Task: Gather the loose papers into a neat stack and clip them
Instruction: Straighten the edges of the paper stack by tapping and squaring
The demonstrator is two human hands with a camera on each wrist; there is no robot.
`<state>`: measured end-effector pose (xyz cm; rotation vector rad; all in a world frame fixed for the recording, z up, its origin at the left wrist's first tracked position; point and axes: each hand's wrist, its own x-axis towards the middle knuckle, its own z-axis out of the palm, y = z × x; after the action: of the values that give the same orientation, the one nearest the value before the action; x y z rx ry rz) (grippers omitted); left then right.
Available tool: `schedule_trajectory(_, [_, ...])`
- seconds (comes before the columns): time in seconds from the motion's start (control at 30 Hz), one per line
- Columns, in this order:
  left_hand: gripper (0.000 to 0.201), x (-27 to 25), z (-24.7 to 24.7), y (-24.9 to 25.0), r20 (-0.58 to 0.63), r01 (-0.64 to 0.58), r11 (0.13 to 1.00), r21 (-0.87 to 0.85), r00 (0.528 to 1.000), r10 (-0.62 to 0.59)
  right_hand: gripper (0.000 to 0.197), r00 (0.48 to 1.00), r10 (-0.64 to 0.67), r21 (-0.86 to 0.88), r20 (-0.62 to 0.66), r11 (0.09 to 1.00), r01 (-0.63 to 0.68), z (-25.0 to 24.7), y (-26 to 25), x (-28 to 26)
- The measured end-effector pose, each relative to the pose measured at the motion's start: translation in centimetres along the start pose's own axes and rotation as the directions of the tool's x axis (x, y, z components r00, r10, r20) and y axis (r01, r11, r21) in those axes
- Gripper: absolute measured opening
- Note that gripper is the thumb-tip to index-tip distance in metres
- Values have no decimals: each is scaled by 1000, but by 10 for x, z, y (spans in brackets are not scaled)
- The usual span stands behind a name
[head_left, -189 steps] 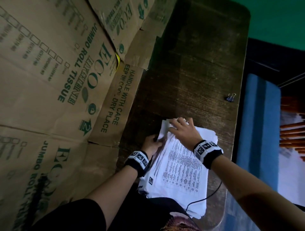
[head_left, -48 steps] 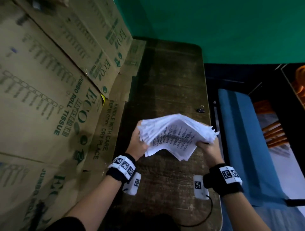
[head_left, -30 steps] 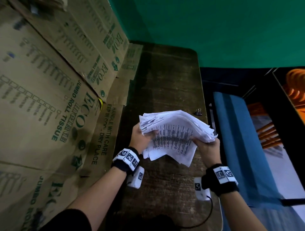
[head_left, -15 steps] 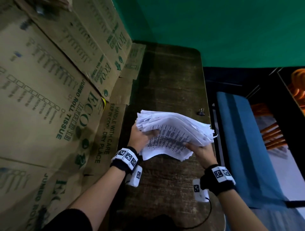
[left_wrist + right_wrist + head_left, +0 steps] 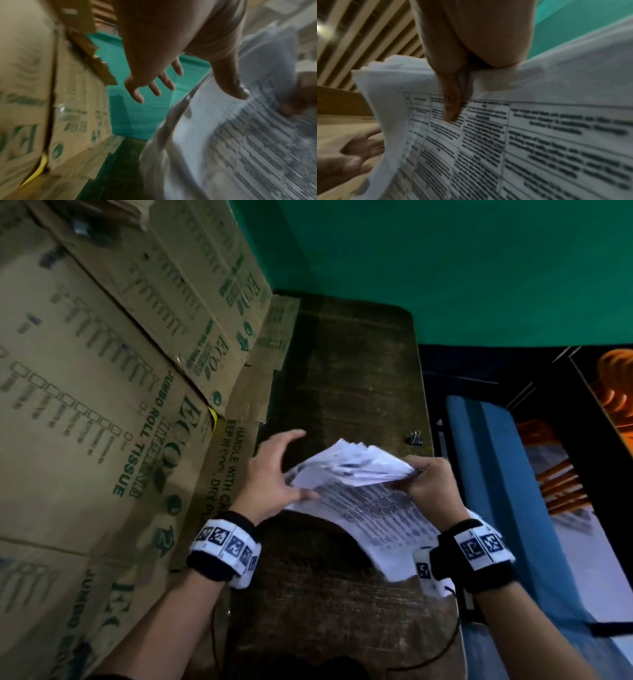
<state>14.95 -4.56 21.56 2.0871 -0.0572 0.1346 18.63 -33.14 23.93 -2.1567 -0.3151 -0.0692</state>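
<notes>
A thick sheaf of printed white papers [image 5: 370, 501] hangs above the dark wooden table [image 5: 342, 364], its edges fanned and uneven. My right hand [image 5: 424, 484] grips the sheaf's right end, with the thumb [image 5: 452, 105] pressed on the top sheet. My left hand [image 5: 289, 465] is at the sheaf's left edge, its fingers [image 5: 155, 88] spread and straight in the air. Only the left thumb [image 5: 238, 92] touches the top page. A small black binder clip [image 5: 415, 437] lies on the table near its right edge, beyond the right hand.
Large cardboard boxes [image 5: 102, 405] printed "Jumbo Roll Tissue" line the table's left side. A blue bench [image 5: 496, 474] runs along the right, below the table edge. A black cable [image 5: 438, 655] trails over the near right corner. A green wall closes the far end.
My left hand has let go of the sheaf's left edge and opened, fingers spread. The papers now hang from the right hand alone, fanned out and drooping toward me.
</notes>
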Motion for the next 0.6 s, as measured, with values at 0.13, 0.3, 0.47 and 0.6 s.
schedule_trajectory(0.13, [36, -2, 27, -1, 239, 50, 958, -283, 971, 20, 46, 991, -52, -114, 126, 991, 67, 17, -12, 3])
schedule_trajectory(0.3, [46, -1, 34, -20, 224, 222, 930, -293, 962, -159, 23, 961, 115, -336, 250, 941, -25, 14, 4, 0])
schedule_trajectory(0.47, [25, -2, 14, -54, 69, 262, 898, -353, 965, -254, 42, 830, 509, -688, 230, 688, -231, -33, 52, -21])
schedule_trajectory(0.6, [31, -1, -5, -62, 18, 330, 836, -439, 933, -359, 71, 856, 472, -146, 211, 881, -450, -55, 84, -41])
